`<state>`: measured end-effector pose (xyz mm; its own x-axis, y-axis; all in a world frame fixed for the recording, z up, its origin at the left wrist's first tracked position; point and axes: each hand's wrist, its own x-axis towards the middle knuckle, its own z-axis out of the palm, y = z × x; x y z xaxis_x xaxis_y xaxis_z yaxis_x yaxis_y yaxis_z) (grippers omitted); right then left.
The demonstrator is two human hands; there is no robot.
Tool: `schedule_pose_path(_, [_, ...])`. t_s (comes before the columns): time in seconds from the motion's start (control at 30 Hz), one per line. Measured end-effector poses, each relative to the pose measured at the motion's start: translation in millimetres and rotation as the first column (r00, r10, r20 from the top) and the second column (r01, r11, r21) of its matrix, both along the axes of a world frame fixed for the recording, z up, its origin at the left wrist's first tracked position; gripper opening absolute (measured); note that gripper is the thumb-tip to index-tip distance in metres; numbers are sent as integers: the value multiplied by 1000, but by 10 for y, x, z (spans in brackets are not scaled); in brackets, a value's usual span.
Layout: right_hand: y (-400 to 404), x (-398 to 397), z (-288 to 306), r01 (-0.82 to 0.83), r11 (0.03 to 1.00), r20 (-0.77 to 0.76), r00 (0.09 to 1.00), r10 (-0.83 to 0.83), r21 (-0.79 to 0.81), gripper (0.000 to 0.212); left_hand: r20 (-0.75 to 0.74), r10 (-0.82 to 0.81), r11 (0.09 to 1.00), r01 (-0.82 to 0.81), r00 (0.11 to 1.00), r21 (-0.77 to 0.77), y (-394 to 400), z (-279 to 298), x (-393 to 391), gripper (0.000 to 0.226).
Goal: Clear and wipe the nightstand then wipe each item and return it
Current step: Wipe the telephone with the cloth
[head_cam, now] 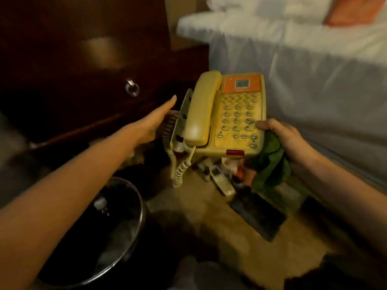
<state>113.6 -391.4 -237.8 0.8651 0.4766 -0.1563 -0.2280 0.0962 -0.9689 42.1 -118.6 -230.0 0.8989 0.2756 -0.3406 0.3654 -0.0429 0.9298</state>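
A yellowed corded telephone (230, 114), handset on its cradle, is held in the air in front of the dark wooden nightstand (184, 59). My right hand (287, 139) grips its lower right edge, thumb on the keypad, with a green cloth (270, 164) bunched in the same hand and hanging below. My left hand (152, 122) reaches to the phone's left side with straight fingers. One fingertip slips behind the phone's back plate by the coiled cord (180, 170). Whether it bears the phone I cannot tell.
On the beige carpet under the phone lie a white remote control (222, 181), some small blurred items (232, 166) and a dark flat tray (257, 212). A black bin (117, 231) stands at lower left. A white bed skirt (314, 91) fills the right.
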Motion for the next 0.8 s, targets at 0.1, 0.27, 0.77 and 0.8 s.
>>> schedule_pose_path(0.1, [352, 50, 442, -58, 994, -22, 998, 60, 88, 18, 92, 141, 983, -128, 986, -135, 249, 451, -130, 59])
schedule_pose_path(0.27, [1101, 165, 1029, -141, 978, 14, 990, 140, 156, 42, 243, 123, 972, -68, 962, -226, 755, 899, -438, 86])
schedule_pose_path(0.77, [3834, 53, 1794, -422, 881, 27, 904, 427, 215, 21, 94, 182, 951, -199, 979, 238, 2444, 1715, -1410, 51])
schedule_pose_path(0.8, [3981, 34, 1787, -456, 858, 13, 884, 467, 236, 18, 102, 224, 947, -241, 969, 213, 2548, 1758, -1470, 40])
